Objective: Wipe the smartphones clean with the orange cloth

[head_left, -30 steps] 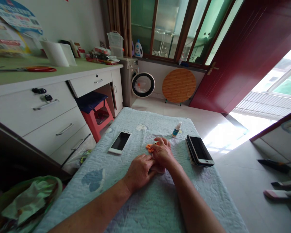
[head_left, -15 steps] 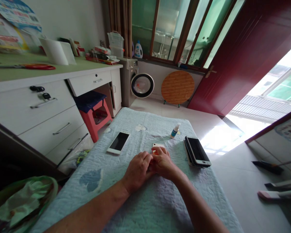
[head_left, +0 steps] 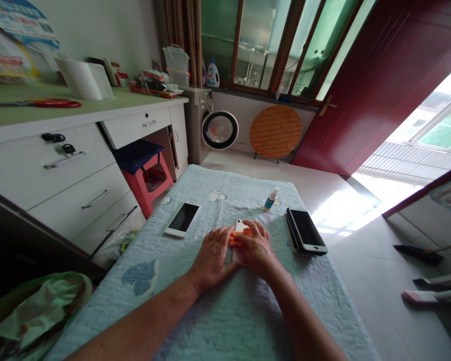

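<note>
A white smartphone (head_left: 239, 256) lies back up on the quilted cover, its camera end pointing away from me. My left hand (head_left: 213, 254) grips its left edge, with the fingers curved beside it and the thumb near its lower end. In my right hand (head_left: 258, 245) is a small orange cloth (head_left: 236, 238), bunched under the fingers and pressed on the phone's back. The right hand hides part of the cloth and the phone's right side. Another white phone (head_left: 182, 219) rests screen up to the left. A small spray bottle (head_left: 271, 199) stands upright beyond my right hand.
Stacked phones (head_left: 306, 231) lie near the right edge of the light-blue quilted cover (head_left: 225, 321). A bin (head_left: 84, 291) stands low at left, near a white drawer desk (head_left: 78, 180) and a red stool (head_left: 145, 185). Behind are a washing machine (head_left: 197, 123) and a round wooden tabletop (head_left: 276, 131).
My hands have drawn apart a little and their fingers have opened out from a tight cluster. More of the phone's back and the orange cloth now show between them.
</note>
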The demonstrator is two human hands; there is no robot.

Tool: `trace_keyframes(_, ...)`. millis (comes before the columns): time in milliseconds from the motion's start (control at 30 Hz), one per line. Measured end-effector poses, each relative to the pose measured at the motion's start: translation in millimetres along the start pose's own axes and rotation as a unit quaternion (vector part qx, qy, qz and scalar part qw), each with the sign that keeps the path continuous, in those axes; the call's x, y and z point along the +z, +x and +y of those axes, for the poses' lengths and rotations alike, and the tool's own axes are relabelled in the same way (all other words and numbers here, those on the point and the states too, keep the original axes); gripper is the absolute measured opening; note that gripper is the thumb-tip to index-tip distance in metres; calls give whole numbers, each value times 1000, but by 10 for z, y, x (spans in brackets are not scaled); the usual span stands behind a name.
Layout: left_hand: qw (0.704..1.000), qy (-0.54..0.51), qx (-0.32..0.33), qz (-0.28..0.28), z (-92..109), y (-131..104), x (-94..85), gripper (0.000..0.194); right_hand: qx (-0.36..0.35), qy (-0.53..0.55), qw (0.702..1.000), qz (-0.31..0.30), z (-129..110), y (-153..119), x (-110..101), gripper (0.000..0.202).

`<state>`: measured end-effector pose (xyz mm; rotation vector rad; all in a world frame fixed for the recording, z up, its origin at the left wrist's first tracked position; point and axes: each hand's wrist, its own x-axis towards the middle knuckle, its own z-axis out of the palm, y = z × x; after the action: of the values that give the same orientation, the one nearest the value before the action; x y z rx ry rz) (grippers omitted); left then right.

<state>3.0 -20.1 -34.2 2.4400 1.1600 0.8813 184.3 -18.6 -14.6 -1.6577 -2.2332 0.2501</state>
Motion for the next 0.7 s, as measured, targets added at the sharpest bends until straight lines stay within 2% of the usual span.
trace_keyframes(100,999,10,-2,-41,30,13,-42,66,61,-46,996,39,114,57,19,27)
trace_keyframes(267,997,11,-2,-80,74,46,-95,49,87,-60,994,31,150,85,4,32)
trace_keyframes(533,998,1,13,-62,55,39,-74,45,22,-48,999,-6,-46,-54,-121,27)
trace_keyframes(700,998,-17,26,-61,77,52,-102,47,-30,-19,999,-30,-75,-123,-206,30)
